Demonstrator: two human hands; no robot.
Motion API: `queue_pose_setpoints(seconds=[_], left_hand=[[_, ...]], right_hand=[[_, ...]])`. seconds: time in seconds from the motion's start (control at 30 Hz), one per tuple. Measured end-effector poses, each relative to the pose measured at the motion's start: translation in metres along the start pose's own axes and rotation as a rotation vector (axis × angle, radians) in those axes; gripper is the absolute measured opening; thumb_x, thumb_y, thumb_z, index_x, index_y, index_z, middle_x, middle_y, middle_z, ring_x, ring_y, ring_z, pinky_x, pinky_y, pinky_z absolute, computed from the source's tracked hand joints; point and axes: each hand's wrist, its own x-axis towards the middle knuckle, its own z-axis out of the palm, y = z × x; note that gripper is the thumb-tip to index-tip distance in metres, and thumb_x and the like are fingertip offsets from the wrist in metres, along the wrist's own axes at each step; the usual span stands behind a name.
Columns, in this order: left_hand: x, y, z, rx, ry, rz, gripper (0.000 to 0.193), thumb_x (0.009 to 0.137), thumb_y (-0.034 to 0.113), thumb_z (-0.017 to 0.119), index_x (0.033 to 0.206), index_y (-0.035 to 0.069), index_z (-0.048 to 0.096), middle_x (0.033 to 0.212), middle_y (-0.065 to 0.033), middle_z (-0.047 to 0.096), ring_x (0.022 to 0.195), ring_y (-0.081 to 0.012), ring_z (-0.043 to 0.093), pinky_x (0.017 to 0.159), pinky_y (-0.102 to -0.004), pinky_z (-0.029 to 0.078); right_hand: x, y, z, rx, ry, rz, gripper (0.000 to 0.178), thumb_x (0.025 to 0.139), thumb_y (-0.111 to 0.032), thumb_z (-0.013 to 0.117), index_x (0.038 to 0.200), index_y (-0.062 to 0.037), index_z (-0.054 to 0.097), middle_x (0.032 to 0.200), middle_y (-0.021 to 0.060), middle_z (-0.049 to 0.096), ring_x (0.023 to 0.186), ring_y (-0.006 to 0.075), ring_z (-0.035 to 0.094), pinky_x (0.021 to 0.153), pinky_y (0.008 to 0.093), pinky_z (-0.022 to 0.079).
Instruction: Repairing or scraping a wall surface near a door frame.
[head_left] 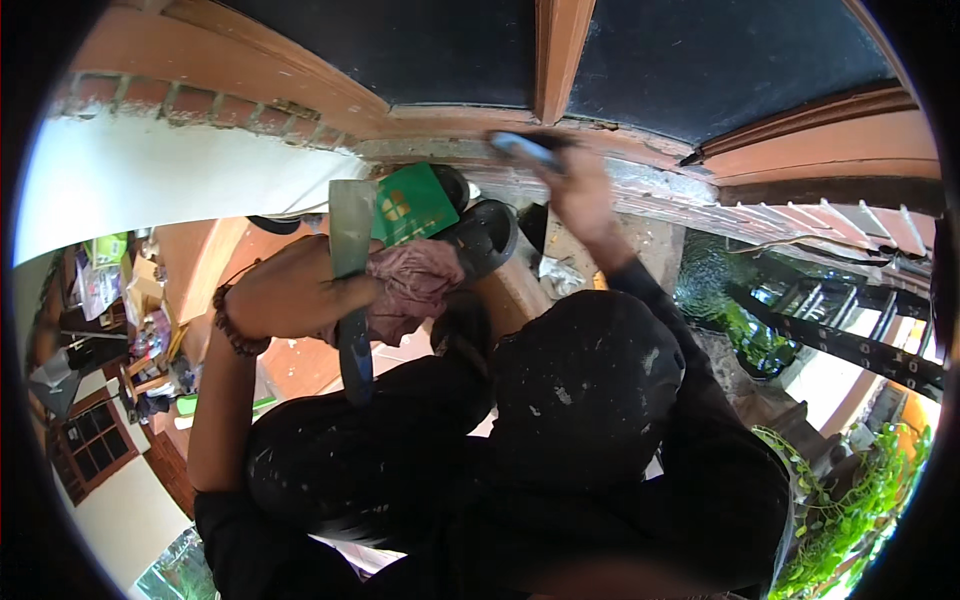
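One scraper (350, 240) crosses the gripping left hand (290, 290), right hand (582, 195) clasping a blue tool (532, 151).

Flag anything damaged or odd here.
Where the brick strip meets the white wall, the edge looks ragged, as if crumbling. Pale splotches, perhaps paint, mark the black trousers.

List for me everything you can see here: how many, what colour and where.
Putty knife: one, grey blade, in left hand
Rag: one, dusty pink, against left hand
Hand tool: one, blue handle, blurred, in right hand
Sheet or box: one, green, beyond rag
Window panes: two, near-black, top
Window frame: one, orange-brown, top
Wall: one, white, upper left
Assorted clutter: many, mixed, far left
Ladder: one, black, right
Leafy plants: several, green, lower right
Bracelet: one, dark, left wrist
Clothing: black, pale-specked, lower middle
Left hand: one, left of centre
Right hand: one, upper middle
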Motion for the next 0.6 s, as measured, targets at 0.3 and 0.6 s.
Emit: queue_pose_setpoints(seconds=[0.3, 0.6], left_hand=[[-0.037, -0.008, 0.012, -0.094, -0.084, -0.325, 0.027, 0.093, 0.020, 0.059, 0.108, -0.001, 0.063, 0.078, -0.0123, 0.066, 0.064, -0.0194, 0.064, 0.059, -0.0328, 0.053], [-0.069, -0.024, 0.030, -0.290, 0.120, -0.155, 0.023, 0.095, 0.022, 0.058, 0.094, -0.001, 0.063, 0.067, -0.0113, 0.067, 0.058, -0.0184, 0.068, 0.054, -0.0322, 0.054]], right_hand=[[-0.030, -0.016, 0.026, 0.111, -0.181, 0.125, 0.038, 0.092, -0.008, 0.062, 0.129, -0.0072, 0.059, 0.102, 0.0140, 0.051, 0.097, 0.0355, 0.052, 0.081, 0.0474, 0.044], [-0.059, 0.006, -0.005, -0.156, -0.265, 0.226, 0.061, 0.092, -0.009, 0.065, 0.149, -0.0263, 0.053, 0.098, 0.0109, 0.055, 0.092, 0.0315, 0.056, 0.073, 0.0407, 0.051]])
